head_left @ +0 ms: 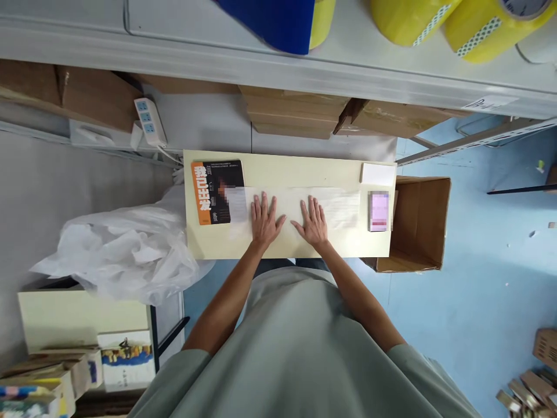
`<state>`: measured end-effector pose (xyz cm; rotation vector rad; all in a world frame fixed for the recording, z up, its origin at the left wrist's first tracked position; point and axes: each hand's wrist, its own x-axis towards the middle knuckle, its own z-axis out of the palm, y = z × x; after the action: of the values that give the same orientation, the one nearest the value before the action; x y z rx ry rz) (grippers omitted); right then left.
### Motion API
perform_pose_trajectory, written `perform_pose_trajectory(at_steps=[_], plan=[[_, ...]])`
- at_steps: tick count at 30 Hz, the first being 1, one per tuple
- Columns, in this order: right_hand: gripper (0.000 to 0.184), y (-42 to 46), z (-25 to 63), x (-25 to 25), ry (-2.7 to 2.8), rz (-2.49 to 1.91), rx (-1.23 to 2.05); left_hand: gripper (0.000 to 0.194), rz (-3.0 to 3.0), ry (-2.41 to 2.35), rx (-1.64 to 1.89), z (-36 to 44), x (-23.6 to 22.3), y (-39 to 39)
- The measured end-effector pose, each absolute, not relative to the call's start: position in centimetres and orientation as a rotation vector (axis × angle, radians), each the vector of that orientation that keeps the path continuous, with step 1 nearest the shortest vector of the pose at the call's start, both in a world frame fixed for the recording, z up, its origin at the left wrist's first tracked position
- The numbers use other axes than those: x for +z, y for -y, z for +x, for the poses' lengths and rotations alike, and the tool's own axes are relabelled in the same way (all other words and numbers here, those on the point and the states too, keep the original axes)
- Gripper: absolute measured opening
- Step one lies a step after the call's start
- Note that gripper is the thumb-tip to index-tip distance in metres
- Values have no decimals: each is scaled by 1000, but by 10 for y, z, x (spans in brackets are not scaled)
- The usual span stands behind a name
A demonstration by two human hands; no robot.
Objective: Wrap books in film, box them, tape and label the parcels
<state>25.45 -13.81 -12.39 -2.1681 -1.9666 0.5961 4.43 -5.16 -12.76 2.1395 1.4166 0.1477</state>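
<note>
My left hand (264,223) lies flat with fingers spread on a thin, see-through plastic sheet (343,210) stretched across the table. To its right, my right hand (313,223) rests the same way on the sheet, thumb pointing toward the left hand. The sheet's left end overlaps a black book (224,177) with an orange spine strip, beyond my left fingers. Neither hand grips anything. Whether the sheet is a single layer or a flat bag, I cannot tell.
On the narrow cream table (278,165) lie a white card-like item (378,173) and a pinkish rectangular item (379,212). An open cardboard box (424,226) stands right; crumpled white plastic (130,244) is heaped left. Ahead, a shelf (183,49) holds yellow tape rolls (409,20).
</note>
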Motion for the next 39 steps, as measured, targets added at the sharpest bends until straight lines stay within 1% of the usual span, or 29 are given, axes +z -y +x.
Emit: perform_pose_trajectory(at_steps=[3,6,10,14,19,23,27,32,34,37,39], plan=[[94,161,257,-121,1943,-2205,624,92,2132,-1414,163,38,-128,61],[99,157,259,-120,1944,-2212,599,94,2153,-1382,164,45,-129,57],[91,129,265,-123,1996,-2184,561,88,2197,-1344,155,57,-131,42],[86,122,284,-126,2048,-2188,533,88,2214,-1339,134,51,-131,33],[94,153,332,-126,1930,-2327,460,86,2196,-1370,109,40,-124,30],[101,165,353,-119,1890,-2325,480,90,2182,-1344,105,35,-110,27],[112,148,316,-107,1865,-2272,555,98,2157,-1430,127,17,-102,21],[102,110,215,-105,2055,-2017,716,102,2097,-1500,100,-16,-111,17],[97,103,188,-109,2101,-1977,761,104,2108,-1470,92,-29,-116,16],[92,105,180,-116,2098,-2014,762,105,2126,-1446,95,-50,-119,15],[93,113,188,-118,2070,-2061,720,103,2117,-1476,106,-63,-120,12]])
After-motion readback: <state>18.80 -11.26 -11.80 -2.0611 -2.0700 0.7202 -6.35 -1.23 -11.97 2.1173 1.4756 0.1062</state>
